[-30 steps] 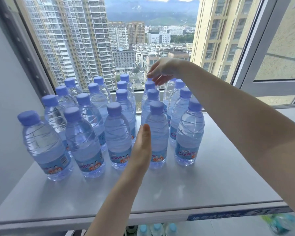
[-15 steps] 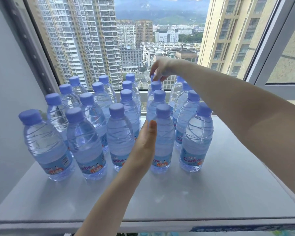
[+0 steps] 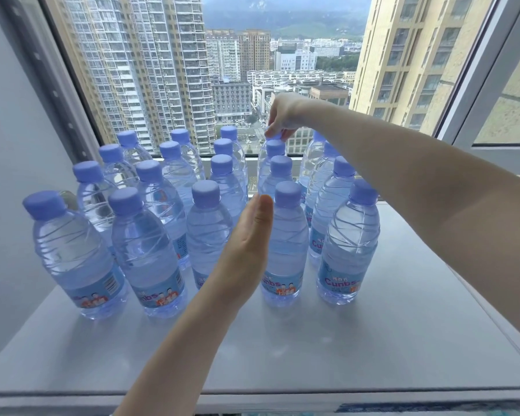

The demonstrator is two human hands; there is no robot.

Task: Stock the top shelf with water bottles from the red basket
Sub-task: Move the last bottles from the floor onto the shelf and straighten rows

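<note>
Several clear water bottles with lilac caps stand upright in rows on the grey top shelf point(image 3: 373, 349). My right hand point(image 3: 282, 118) reaches over the rows to the back, and its fingertips pinch the cap of the rearmost bottle point(image 3: 263, 163) in the fourth column. My left hand point(image 3: 246, 250) is held flat and edge-on, fingers together, between two front bottles, resting against the left side of the front bottle point(image 3: 285, 250) in that column. The red basket is out of view.
A large window point(image 3: 252, 70) runs right behind the bottles, with a grey wall point(image 3: 9, 175) at the left and a window frame point(image 3: 487, 94) at the right. A bare strip of shelf lies in front of and right of the rows.
My right hand has dropped from above the back bottles down onto the rear bottle's cap. The view has moved closer and tilted up a little. My left hand stays against the front bottle.
</note>
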